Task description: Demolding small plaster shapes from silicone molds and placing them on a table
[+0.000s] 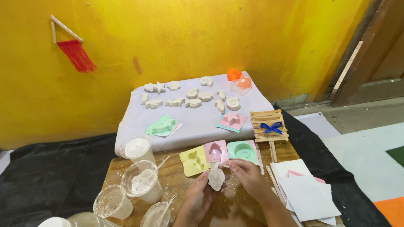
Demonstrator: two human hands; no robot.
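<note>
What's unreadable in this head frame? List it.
- Plaster piece: its shape and its underside, hidden by the left hand that holds it.
- Right hand: what its fingertips pinch is too small to tell.
- Cups at the lower left: cut by the bottom edge.
- Pink mould: cavity shape too small to tell.

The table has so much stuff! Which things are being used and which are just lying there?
In use:
left hand
right hand
white plaster piece
yellow mould
pink mould

Lying about:
stick frame with blue bow
finished shell shapes
red tassel hanging
paper sheets
</note>
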